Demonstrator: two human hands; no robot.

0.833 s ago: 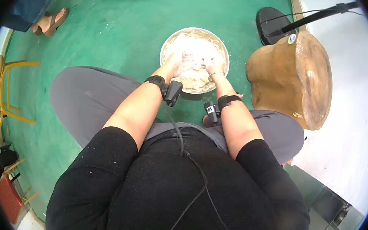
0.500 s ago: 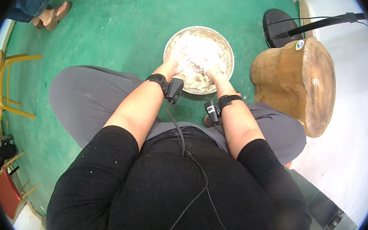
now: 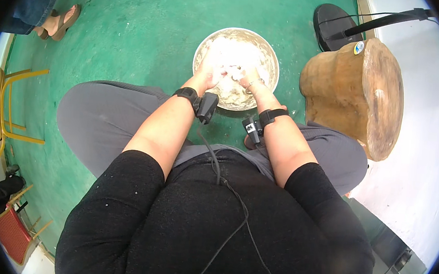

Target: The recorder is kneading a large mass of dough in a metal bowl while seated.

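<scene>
A wide round metal bowl [image 3: 271,63] on the green floor in front of me holds a pale, floury, dough-like mixture [image 3: 233,95]. My left hand [image 3: 212,69] is in the left side of the bowl, touching the mixture. My right hand [image 3: 248,77] is in the right side, also in the mixture, with a thin bracelet at the wrist. Glare and the pale mixture blur the fingers of both hands, so their grip is unclear. Each forearm wears a strapped black device [image 3: 206,107] with cables running down over my black top.
A wooden stump [image 3: 333,89] stands right of the bowl, near a black stand base [image 3: 330,29] and a white wall. At the upper left is another person's sandalled foot [image 3: 62,24]. Yellow-framed chairs [image 3: 11,100] and a red chair [image 3: 12,234] line the left side.
My fingers, spread across the middle of the bowl earlier, now show less clearly in the mixture, with small shifts of both hands. The view has shifted slightly.
</scene>
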